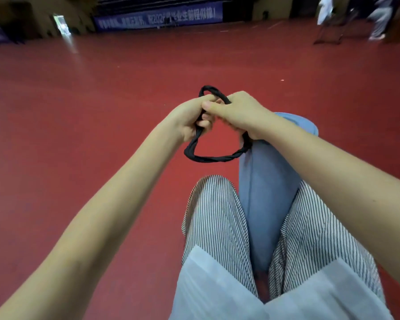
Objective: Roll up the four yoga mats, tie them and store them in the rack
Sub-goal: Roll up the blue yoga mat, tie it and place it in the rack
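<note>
I see blue foam yoga mat rolled, not tied; left hand, right hand fingers curled gripping black twisted strap loop.

arms: both outstretched | left grip: fist round black band | right grip: apparently clasping it

Cannot see lower end of mat between trouser legs. Cannot trace strap inside left hand, right hand. Cannot read banner. Cannot resolve figures cropped top right.
</note>
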Demonstrator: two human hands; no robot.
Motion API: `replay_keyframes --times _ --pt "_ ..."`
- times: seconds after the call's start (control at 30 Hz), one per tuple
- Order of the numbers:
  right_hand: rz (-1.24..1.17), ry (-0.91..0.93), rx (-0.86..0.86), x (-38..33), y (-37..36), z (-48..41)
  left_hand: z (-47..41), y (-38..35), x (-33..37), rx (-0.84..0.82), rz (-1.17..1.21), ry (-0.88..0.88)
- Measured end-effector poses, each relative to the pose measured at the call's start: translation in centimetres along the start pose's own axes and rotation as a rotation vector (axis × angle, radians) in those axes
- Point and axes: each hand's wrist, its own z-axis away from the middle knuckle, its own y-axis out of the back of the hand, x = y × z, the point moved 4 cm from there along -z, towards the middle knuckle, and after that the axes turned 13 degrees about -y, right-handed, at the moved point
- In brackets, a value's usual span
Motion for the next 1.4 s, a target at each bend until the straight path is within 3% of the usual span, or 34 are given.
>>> replay_keyframes --times 0.1,0.2,0.3,0.43,0.57,0.7,0.87,0.97,1.13,1.4 --pt "-0.007 0.082 0.148 0.7 2.8 1.0 -0.2 -1.7 -0.2 -0.028 0.001 -0.052" --pt "-0.048 0.097 0.184 1.9 5.0 2.1 -0.4 -2.7 0.1 -0.002 -0.007 -0.160" --pt "-0.004 0.182 0.151 2.4 7.4 3.2 -0.4 -3.3 0.6 -0.009 -0.031 -0.301" --pt "0.211 0.260 0.048 2.8 8.8 3.6 0.0 -4.3 0.1 -0.017 -0.341 -0.420" --pt "0.495 0.185 0.074 3.8 8.6 3.2 -0.3 -4.7 -0.4 0.005 -0.749 -0.421" --pt "0.755 -0.001 0.168 4.2 10.3 3.7 0.0 -5.6 -0.4 -0.106 -0.935 -0.387" --pt "0.745 -0.071 0.204 4.9 11.3 3.6 -0.5 -6.8 0.0 -0.030 -1.069 -0.473" --pt "0.761 -0.130 0.222 5.8 10.5 2.5 -1.4 -6.8 -0.7 0.056 -1.034 -0.416" --pt "0.468 -0.297 0.130 7.5 10.1 1.4 -2.6 -5.9 -2.6 0.096 -0.856 -0.163" --pt "0.360 -0.452 0.028 9.8 11.5 1.5 -2.3 -5.2 -3.8 -0.064 -0.761 0.073"
